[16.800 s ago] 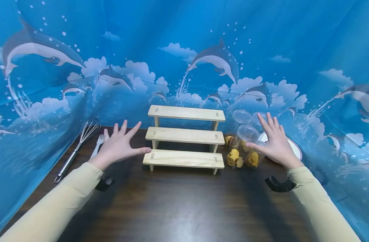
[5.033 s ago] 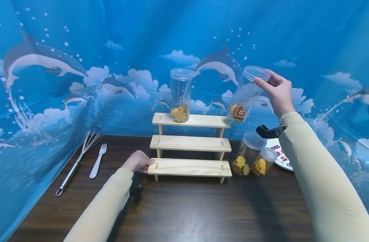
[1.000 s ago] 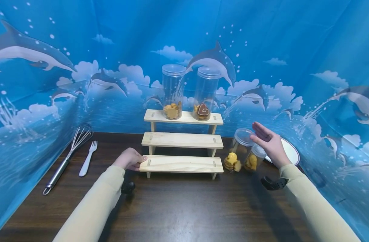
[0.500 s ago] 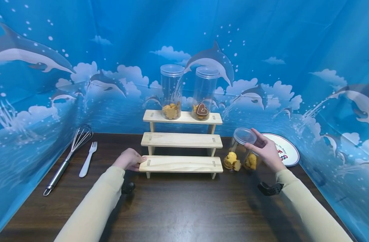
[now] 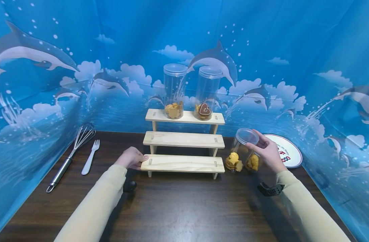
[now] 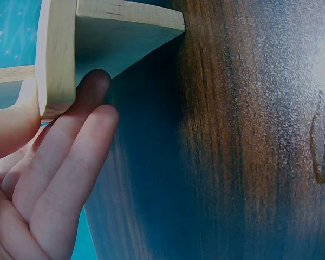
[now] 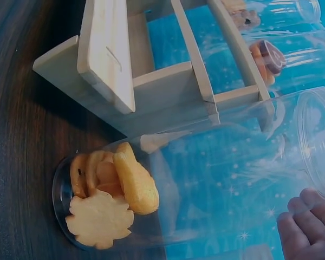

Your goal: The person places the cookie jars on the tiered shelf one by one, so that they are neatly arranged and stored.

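My left hand (image 5: pixel 131 158) pinches the left end of the lowest tier of a wooden three-step display stand (image 5: pixel 184 163). In the left wrist view its thumb lies over the board (image 6: pixel 57 59) and the fingers reach beneath. With thumb and fingers about its lid, my right hand (image 5: pixel 267 153) grips a clear cookie jar (image 5: pixel 246 136) standing right of the stand. Yellow cookies (image 7: pixel 114 195) lie at its bottom. A shorter jar with cookies (image 5: pixel 252 162) sits behind that hand, partly hidden. On the top tier stand two tall jars, one with yellow cookies (image 5: pixel 173 110), one with a heart cookie (image 5: pixel 205 109).
A whisk (image 5: pixel 70 156) and a white fork (image 5: pixel 91 158) lie on the dark wooden table (image 5: pixel 184 208) at the left. Behind the right hand is a white plate (image 5: pixel 288 151). A blue dolphin cloth (image 5: pixel 126 33) hangs at the back and sides.
Two tall jars have gone from the table to the top tier, the heart-cookie one last. My right hand has since come down and left onto another jar's lid. The left hand keeps its hold.
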The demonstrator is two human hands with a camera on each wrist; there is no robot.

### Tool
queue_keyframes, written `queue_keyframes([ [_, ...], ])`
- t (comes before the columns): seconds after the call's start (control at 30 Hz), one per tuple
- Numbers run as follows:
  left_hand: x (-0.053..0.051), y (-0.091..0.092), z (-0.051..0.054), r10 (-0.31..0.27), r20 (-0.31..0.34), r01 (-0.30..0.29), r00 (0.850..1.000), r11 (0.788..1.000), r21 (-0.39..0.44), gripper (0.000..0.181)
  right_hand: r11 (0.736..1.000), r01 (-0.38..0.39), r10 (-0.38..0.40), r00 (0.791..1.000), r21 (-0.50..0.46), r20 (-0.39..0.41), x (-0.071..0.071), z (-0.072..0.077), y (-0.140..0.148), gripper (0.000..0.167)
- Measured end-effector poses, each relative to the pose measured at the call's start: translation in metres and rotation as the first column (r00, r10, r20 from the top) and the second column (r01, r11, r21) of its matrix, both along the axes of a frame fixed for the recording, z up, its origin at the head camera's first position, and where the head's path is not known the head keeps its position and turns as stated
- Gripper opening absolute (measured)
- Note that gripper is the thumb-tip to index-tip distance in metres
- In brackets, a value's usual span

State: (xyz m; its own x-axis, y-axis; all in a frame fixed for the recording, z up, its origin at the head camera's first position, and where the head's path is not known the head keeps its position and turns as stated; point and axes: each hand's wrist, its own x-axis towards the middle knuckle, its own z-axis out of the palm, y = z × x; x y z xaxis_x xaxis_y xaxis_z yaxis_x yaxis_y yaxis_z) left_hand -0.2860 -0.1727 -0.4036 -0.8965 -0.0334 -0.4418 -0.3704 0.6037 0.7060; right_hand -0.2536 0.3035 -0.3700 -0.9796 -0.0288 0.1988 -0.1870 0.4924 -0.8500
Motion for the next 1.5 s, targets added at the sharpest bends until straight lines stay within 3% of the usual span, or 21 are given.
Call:
queue_keyframes([
  [0.17,-0.001,0.000,-0.001,0.001,0.013,-0.001,1.000,1.000,-0.007,0.032,1.000,0.013,-0.013,1.000,0.001,0.002,0.000,0.002,-0.001,0.068],
  [0.6,0.000,0.002,0.000,-0.017,0.010,0.017,1.000,1.000,-0.004,0.032,0.994,0.040,-0.042,0.999,-0.098,-0.015,0.007,0.012,-0.006,0.067],
  [0.93,0.003,-0.004,0.001,-0.016,0.000,0.016,1.000,0.999,0.044,0.033,0.994,0.059,-0.067,0.995,-0.095,-0.078,0.003,0.042,-0.017,0.068],
  [1.1,0.005,-0.004,0.003,-0.017,0.002,0.017,1.000,0.998,0.053,0.032,0.987,0.076,-0.088,0.993,-0.143,-0.080,0.002,0.059,-0.023,0.066],
  [1.5,-0.001,-0.001,0.001,-0.022,-0.002,0.022,1.000,0.999,0.034,0.030,0.975,0.049,-0.084,0.984,-0.216,-0.156,0.002,0.093,-0.038,0.062],
])
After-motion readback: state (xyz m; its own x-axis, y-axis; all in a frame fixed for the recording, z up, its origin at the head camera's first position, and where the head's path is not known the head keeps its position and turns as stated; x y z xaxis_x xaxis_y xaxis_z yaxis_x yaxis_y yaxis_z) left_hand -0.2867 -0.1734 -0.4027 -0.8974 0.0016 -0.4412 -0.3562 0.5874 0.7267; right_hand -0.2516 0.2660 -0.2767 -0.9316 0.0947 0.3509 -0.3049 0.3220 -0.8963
